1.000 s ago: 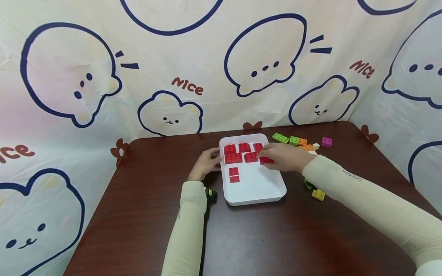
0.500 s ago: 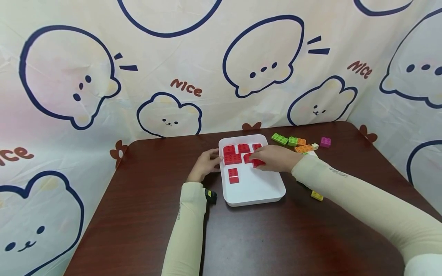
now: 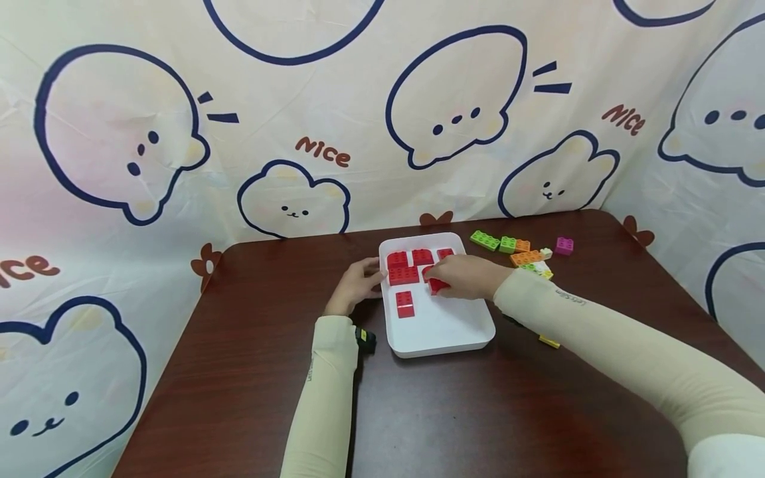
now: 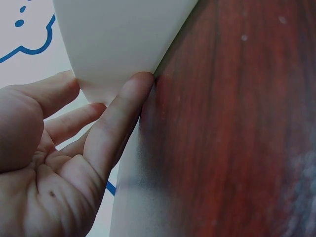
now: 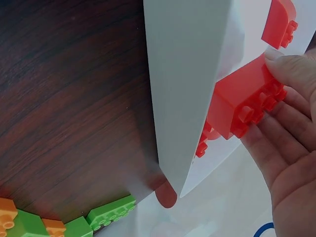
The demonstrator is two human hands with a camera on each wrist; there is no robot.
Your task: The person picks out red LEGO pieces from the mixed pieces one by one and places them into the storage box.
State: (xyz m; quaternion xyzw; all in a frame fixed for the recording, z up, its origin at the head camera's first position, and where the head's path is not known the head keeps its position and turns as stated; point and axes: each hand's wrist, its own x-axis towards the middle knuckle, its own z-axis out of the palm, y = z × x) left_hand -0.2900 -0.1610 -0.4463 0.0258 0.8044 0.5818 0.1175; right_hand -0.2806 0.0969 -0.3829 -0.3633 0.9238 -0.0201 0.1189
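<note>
The right hand (image 3: 463, 275) reaches into the white tray (image 3: 445, 335), its fingers (image 5: 291, 74) curled round one red brick (image 3: 438, 285) that it holds just above the tray floor, near the tray's middle. Five more red bricks show in the tray: three along the far rim (image 3: 421, 256), one wider one (image 3: 404, 273) in front of them, and one lying alone (image 3: 404, 303) nearer the person. The left hand (image 3: 354, 285) rests on the dark wooden table (image 3: 251, 372) with straight, relaxed fingers (image 4: 123, 108) touching the tray's left wall. Right of the tray lies a loose cluster: two green bricks (image 3: 485, 239), two orange (image 3: 523, 257), one magenta (image 3: 564, 246), and one yellow (image 3: 548, 342) partly hidden by the sleeve.
</note>
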